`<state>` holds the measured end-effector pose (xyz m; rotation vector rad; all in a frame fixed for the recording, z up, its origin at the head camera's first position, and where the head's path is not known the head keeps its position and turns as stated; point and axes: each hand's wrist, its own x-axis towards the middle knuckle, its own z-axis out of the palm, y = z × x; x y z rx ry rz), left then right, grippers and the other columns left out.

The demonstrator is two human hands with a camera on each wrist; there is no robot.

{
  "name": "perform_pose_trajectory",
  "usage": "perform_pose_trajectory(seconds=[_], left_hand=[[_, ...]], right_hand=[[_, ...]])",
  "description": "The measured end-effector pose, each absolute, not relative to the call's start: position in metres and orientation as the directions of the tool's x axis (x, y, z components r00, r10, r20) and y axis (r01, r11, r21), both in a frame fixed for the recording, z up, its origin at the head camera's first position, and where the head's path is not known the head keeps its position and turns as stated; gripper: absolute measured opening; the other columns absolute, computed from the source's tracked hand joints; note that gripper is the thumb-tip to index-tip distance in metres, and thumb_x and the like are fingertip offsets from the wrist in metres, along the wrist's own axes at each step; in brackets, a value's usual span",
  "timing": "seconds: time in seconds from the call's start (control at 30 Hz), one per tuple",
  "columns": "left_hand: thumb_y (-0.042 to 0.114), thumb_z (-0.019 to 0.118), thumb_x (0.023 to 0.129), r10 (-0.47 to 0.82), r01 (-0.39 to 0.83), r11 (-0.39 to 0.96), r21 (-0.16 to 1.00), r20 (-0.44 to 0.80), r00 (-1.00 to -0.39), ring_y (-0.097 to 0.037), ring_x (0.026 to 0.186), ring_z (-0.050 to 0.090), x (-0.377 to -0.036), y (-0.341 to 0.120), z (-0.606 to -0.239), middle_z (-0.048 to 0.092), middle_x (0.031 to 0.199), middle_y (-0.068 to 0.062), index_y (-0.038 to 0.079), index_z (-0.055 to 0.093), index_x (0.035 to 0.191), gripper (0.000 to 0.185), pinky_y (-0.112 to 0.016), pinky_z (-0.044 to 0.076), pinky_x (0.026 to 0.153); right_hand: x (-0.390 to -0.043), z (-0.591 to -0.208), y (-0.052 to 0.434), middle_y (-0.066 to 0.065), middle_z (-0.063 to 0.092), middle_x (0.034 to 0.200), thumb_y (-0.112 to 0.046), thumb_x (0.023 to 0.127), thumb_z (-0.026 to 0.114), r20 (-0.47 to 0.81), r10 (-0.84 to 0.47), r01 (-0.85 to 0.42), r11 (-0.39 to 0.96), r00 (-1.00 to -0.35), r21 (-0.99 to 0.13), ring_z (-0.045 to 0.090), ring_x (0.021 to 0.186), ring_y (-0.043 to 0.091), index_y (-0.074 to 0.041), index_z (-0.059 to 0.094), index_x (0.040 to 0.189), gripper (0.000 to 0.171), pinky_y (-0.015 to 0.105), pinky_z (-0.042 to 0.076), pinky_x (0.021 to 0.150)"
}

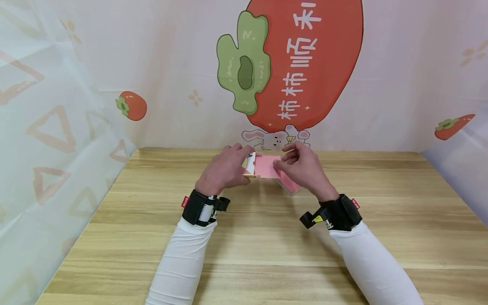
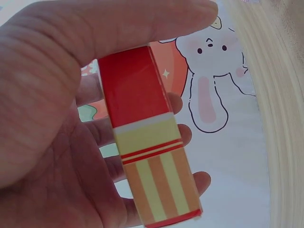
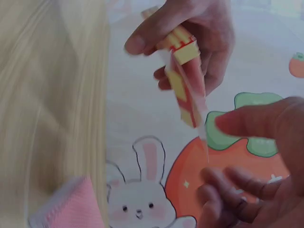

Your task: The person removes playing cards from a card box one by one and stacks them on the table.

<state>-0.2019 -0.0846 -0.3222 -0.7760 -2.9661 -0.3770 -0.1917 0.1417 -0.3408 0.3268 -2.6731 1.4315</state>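
My left hand (image 1: 225,169) grips a playing-card box (image 2: 152,137), the thumb along one end and the fingers behind it. The side facing the left wrist camera is red, yellow and orange-striped. From the box's end a pink-backed playing card (image 1: 267,166) sticks out to the right; a white part marked "A" shows beside it. My right hand (image 1: 305,167) is at the card's far end. In the right wrist view its thumb and fingers stand apart, fingertips (image 3: 207,172) right at the card's edge. Below lies a stack of pink-backed cards (image 1: 290,184), partly covered by the right hand.
The wooden table (image 1: 267,254) runs back to a printed cloth backdrop (image 1: 171,55) close behind both hands. The stack's corner (image 3: 76,209) shows at the lower left of the right wrist view. Each wrist carries a strapped black camera (image 1: 312,218).
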Motion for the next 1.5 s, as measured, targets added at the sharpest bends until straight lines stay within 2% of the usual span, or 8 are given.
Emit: perform_pose_trajectory(seconds=[0.13, 0.27, 0.4, 0.77, 1.07, 1.23, 1.5], left_hand=[[0.021, 0.091, 0.071, 0.471, 0.481, 0.852, 0.204, 0.099, -0.876, -0.028, 0.100, 0.053, -0.201, -0.082, -0.323, 0.060, 0.114, -0.008, 0.015, 0.054, 0.141, 0.079, -0.039, 0.051, 0.085], [0.022, 0.092, 0.071, 0.467, 0.476, 0.857, 0.197, 0.091, -0.879, -0.027, 0.102, 0.054, -0.199, -0.080, -0.323, 0.060, 0.117, -0.008, 0.016, 0.055, 0.140, 0.078, -0.042, 0.054, 0.082], [0.021, 0.091, 0.071, 0.480, 0.488, 0.851, 0.196, 0.087, -0.873, -0.028, 0.103, 0.054, -0.197, -0.077, -0.324, 0.060, 0.120, -0.008, 0.016, 0.057, 0.138, 0.075, -0.042, 0.054, 0.081], [0.020, 0.091, 0.071, 0.492, 0.498, 0.843, 0.202, 0.085, -0.867, -0.028, 0.104, 0.055, -0.198, -0.076, -0.325, 0.060, 0.121, -0.008, 0.015, 0.057, 0.137, 0.074, -0.042, 0.054, 0.083], [0.020, 0.091, 0.071, 0.470, 0.477, 0.850, 0.225, 0.087, -0.878, -0.027, 0.101, 0.053, -0.201, -0.083, -0.324, 0.059, 0.114, -0.007, 0.015, 0.055, 0.140, 0.078, -0.039, 0.052, 0.083], [0.020, 0.091, 0.071, 0.460, 0.463, 0.855, 0.235, 0.073, -0.885, -0.028, 0.101, 0.053, -0.202, -0.086, -0.324, 0.059, 0.113, -0.008, 0.015, 0.054, 0.140, 0.078, -0.040, 0.051, 0.083], [0.017, 0.089, 0.072, 0.443, 0.444, 0.859, 0.253, 0.063, -0.894, -0.029, 0.102, 0.052, -0.205, -0.092, -0.325, 0.058, 0.114, -0.009, 0.013, 0.053, 0.142, 0.079, -0.040, 0.051, 0.083]], right_hand=[[-0.193, -0.341, 0.144, 0.013, 0.061, 0.123, -0.018, 0.082, 0.085, 0.336, -0.301, -0.451, 0.567, -0.892, -0.689, 0.054, 0.113, 0.029, -0.002, 0.057, 0.129, 0.056, 0.047, 0.047, 0.093], [-0.193, -0.342, 0.143, 0.009, 0.057, 0.133, -0.020, 0.075, 0.091, 0.335, -0.445, -0.553, 0.581, -0.830, -0.598, 0.048, 0.122, 0.030, -0.008, 0.057, 0.134, 0.069, 0.052, 0.049, 0.094], [-0.192, -0.344, 0.140, 0.005, 0.057, 0.131, -0.021, 0.074, 0.092, 0.289, -0.486, -0.556, 0.606, -0.825, -0.568, 0.046, 0.122, 0.030, -0.013, 0.058, 0.132, 0.068, 0.048, 0.054, 0.087], [-0.192, -0.343, 0.141, 0.004, 0.061, 0.123, -0.020, 0.075, 0.091, 0.254, -0.498, -0.547, 0.629, -0.829, -0.553, 0.050, 0.114, 0.024, -0.013, 0.061, 0.128, 0.061, 0.041, 0.056, 0.080], [-0.195, -0.334, 0.155, 0.004, 0.063, 0.117, -0.017, 0.072, 0.092, 0.267, -0.527, -0.580, 0.620, -0.807, -0.527, 0.054, 0.106, 0.023, -0.010, 0.064, 0.125, 0.060, 0.040, 0.055, 0.080], [-0.195, -0.330, 0.163, 0.005, 0.063, 0.120, -0.017, 0.074, 0.091, 0.260, -0.531, -0.582, 0.636, -0.806, -0.506, 0.053, 0.107, 0.024, -0.009, 0.066, 0.125, 0.058, 0.041, 0.052, 0.082], [-0.195, -0.324, 0.173, 0.008, 0.064, 0.118, -0.018, 0.077, 0.088, 0.262, -0.462, -0.530, 0.696, -0.847, -0.485, 0.053, 0.102, 0.027, -0.009, 0.067, 0.126, 0.055, 0.043, 0.051, 0.081]])
